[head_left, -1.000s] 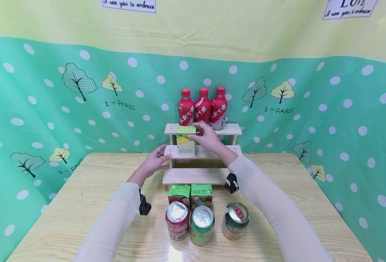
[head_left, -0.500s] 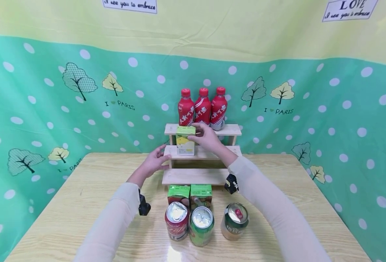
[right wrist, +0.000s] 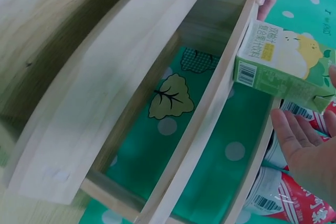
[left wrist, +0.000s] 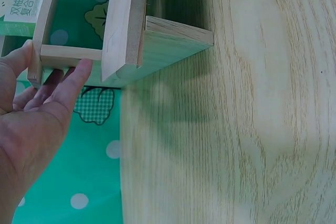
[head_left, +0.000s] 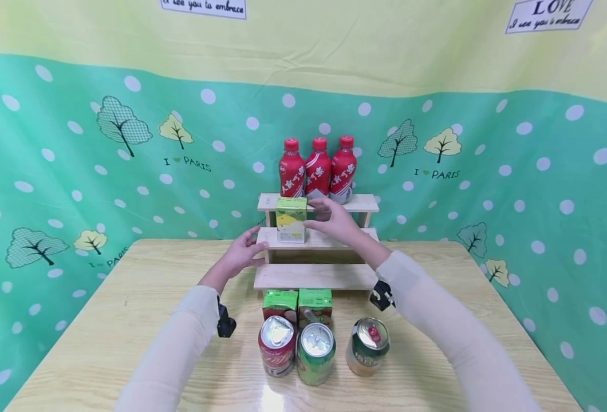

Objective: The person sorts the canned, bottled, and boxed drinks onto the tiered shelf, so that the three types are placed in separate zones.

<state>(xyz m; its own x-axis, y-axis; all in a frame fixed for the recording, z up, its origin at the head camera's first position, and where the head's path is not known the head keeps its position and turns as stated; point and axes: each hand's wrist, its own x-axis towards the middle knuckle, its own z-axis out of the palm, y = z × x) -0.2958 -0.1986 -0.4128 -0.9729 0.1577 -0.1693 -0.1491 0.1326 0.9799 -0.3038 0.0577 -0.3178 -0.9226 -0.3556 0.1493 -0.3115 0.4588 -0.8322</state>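
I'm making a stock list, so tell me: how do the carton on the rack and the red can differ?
The carton is box-shaped; the red can is round. The carton is green, yellow and white; the red can is mostly red with a silver top. The carton stands on the middle shelf; the red can stands on the table. Both are upright.

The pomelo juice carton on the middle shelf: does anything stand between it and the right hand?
Nothing visible stands between the right hand and the pomelo juice carton beside it. The three red-capped bottles stand behind, on the top shelf.
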